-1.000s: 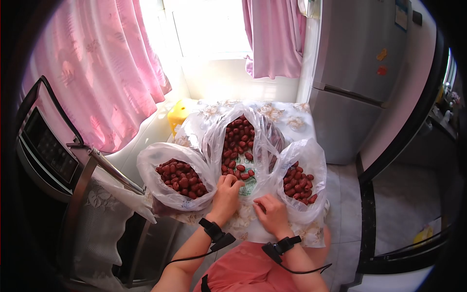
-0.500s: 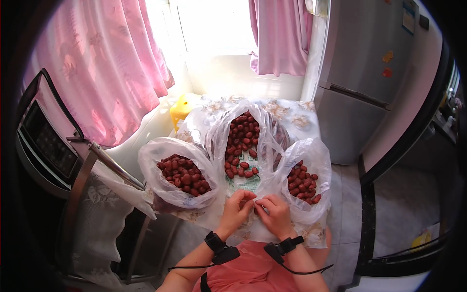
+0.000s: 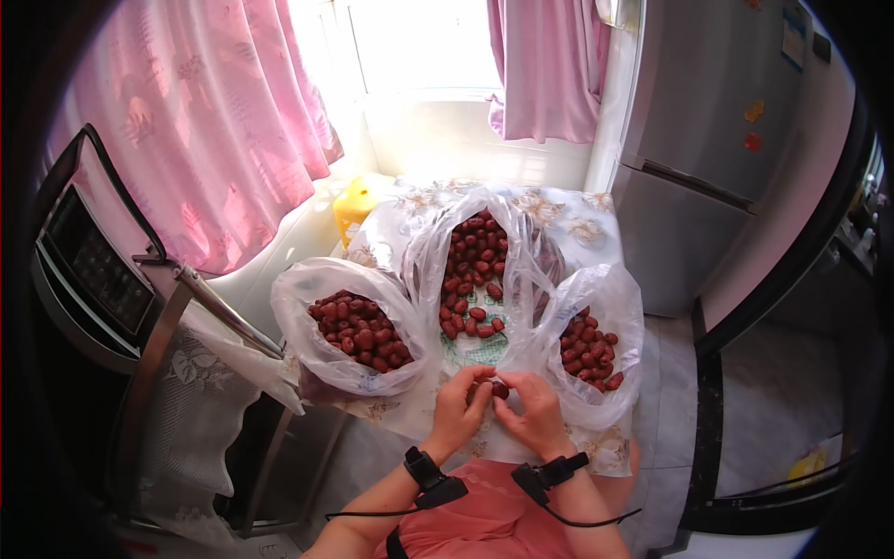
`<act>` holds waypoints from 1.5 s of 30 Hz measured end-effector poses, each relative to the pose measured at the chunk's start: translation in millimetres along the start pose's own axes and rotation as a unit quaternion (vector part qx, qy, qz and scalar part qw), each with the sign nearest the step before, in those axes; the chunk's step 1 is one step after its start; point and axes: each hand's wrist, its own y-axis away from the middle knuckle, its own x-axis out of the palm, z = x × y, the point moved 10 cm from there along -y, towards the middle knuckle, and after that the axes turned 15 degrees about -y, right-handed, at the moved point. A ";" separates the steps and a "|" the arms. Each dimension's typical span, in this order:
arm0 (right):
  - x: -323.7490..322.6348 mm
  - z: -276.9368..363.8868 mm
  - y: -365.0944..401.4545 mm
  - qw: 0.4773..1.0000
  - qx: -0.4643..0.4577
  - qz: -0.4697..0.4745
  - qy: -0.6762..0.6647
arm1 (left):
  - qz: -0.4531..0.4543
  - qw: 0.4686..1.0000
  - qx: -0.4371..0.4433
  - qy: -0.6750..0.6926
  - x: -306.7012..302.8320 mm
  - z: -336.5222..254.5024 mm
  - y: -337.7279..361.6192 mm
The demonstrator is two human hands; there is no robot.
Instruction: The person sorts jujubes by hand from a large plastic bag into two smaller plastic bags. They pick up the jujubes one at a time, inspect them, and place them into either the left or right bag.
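My left hand (image 3: 456, 412) and my right hand (image 3: 535, 415) meet at the front of the table, fingertips close together. Between the right thumb and fingers is a dark red date (image 3: 500, 389). Another bit of dark red fruit shows at the left fingers, partly hidden by the thumb. Just beyond the hands lies the open middle plastic bag (image 3: 424, 265), with red dates (image 3: 472, 261) spilling toward its mouth. A bag (image 3: 284, 307) full of dates stands to the left, and a third bag (image 3: 626, 321) with fewer dates to the right.
A flowered tablecloth (image 3: 587, 228) covers the table. A yellow stool (image 3: 352, 207) stands behind its left corner, and a grey fridge (image 3: 694, 140) at the back right. On the left are a dark appliance (image 3: 98, 270) and a lace cloth (image 3: 200, 391).
My fingers have parted slightly, and dark red fruit now shows between them. The whole view has shifted a little, so the bags appear slightly farther right.
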 end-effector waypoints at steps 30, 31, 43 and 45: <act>-1.2 3.1 -0.9 1.000 -0.002 0.002 0.013 | 0.061 0.997 0.011 0.039 8.8 5.0 3.4; -1.2 5.9 -1.9 1.000 -0.002 0.004 0.006 | 0.069 0.997 0.014 0.035 10.1 5.1 3.8; -2.6 -2.0 0.8 1.000 0.001 -0.016 -0.002 | 0.053 0.993 -0.025 0.106 11.9 18.2 3.0; -5.0 -1.8 1.1 1.000 -0.007 -0.028 -0.002 | 0.038 0.996 -0.018 0.073 9.8 19.1 2.9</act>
